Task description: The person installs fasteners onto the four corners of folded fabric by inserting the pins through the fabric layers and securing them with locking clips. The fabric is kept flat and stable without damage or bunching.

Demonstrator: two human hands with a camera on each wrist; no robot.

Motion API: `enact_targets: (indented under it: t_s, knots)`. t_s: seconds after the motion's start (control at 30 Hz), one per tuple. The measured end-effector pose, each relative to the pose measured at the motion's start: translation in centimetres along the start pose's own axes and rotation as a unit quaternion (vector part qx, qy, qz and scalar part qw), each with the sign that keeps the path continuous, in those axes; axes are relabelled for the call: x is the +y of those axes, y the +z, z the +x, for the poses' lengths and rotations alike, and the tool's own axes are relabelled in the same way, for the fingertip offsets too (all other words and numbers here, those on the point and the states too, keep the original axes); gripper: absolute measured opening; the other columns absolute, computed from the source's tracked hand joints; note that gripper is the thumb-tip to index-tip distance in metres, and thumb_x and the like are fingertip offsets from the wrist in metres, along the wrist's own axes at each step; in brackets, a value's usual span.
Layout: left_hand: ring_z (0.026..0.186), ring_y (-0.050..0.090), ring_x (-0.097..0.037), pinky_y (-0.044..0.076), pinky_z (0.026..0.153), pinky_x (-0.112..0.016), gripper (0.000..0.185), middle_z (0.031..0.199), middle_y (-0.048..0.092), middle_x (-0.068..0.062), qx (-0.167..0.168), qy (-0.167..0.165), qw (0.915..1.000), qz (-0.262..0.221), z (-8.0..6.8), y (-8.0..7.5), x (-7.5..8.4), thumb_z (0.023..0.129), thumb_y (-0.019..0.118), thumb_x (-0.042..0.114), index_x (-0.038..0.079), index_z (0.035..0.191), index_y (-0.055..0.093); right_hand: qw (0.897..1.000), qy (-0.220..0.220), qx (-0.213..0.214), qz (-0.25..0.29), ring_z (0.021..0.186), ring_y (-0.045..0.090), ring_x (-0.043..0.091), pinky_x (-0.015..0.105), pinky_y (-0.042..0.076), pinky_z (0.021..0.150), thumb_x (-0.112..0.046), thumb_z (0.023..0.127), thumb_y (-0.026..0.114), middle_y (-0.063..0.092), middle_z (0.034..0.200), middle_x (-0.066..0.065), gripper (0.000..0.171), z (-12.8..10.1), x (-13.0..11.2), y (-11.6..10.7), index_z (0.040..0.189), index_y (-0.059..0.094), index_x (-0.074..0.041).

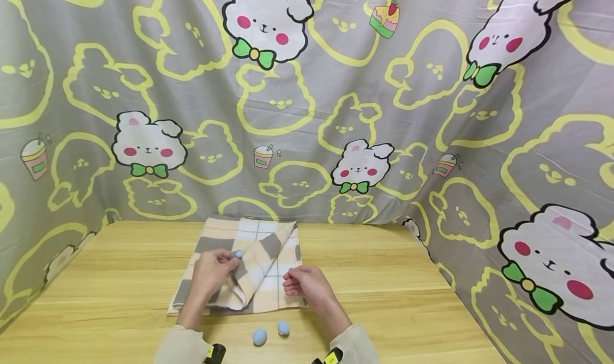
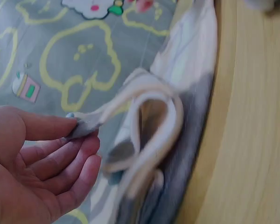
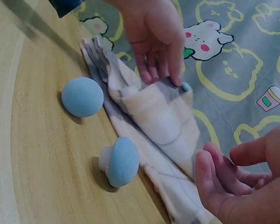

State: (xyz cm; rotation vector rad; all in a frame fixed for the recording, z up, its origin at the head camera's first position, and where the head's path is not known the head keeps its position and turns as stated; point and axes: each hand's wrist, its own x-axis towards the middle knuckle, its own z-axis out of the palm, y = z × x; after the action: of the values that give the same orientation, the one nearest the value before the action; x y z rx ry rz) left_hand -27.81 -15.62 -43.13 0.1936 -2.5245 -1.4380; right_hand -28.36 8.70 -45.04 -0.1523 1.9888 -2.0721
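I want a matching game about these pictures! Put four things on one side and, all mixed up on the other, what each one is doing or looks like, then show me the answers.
Things
1. left grip
2. right grip
3. blue knob with a white stem showing
4. curtain

Clues
A. grey, with white rabbits on it
B. pinching a turned-up part of the blanket
C. resting on the bare wooden table
D. at the blanket's right edge, holding nothing

Right pairs: 1-B, 2-D, 3-C, 4-A
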Motion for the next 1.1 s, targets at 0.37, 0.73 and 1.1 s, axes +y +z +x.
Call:
enact_targets:
  t_s: [0.37,0.73,1.1]
  knots:
    - [0.060,0.065,-0.016,0.048,0.054,-0.027,0.015,0.069,0.069,-0.008,-0.010,-0.022,0.9997,0.000,0.5,-0.8,-1.9,0.090,0.070,0.009,-0.007,0.089,0.069,1.000,0.004,-0.007,-0.015,0.066,0.063,0.009,0.023,0.057,0.065,-0.011,0.103,0.051,0.064,0.078,0.003,0.027,0.0,-0.1,0.0,0.103,0.065,0.013]
    - [0.063,0.065,-0.017,0.050,0.057,-0.027,0.014,0.072,0.069,-0.009,-0.020,-0.041,0.9989,-0.009,0.6,-0.4,-2.1,0.092,0.067,0.008,-0.007,0.092,0.069,1.000,0.005,-0.002,-0.018,0.065,0.061,0.008,0.021,0.055,0.063,-0.008,0.101,0.052,0.063,0.075,0.002,0.025,0.2,0.1,-0.2,0.101,0.066,0.012]
    - [0.062,0.068,-0.017,0.050,0.056,-0.027,0.015,0.071,0.071,-0.009,-0.006,-0.023,0.9997,-0.004,0.6,-0.5,-1.9,0.091,0.069,0.007,-0.008,0.093,0.069,0.994,-0.018,0.027,-0.102,0.066,0.063,0.012,0.027,0.058,0.063,-0.008,0.095,0.063,0.066,0.078,0.007,0.021,-0.2,-0.6,-1.0,0.102,0.067,0.011]
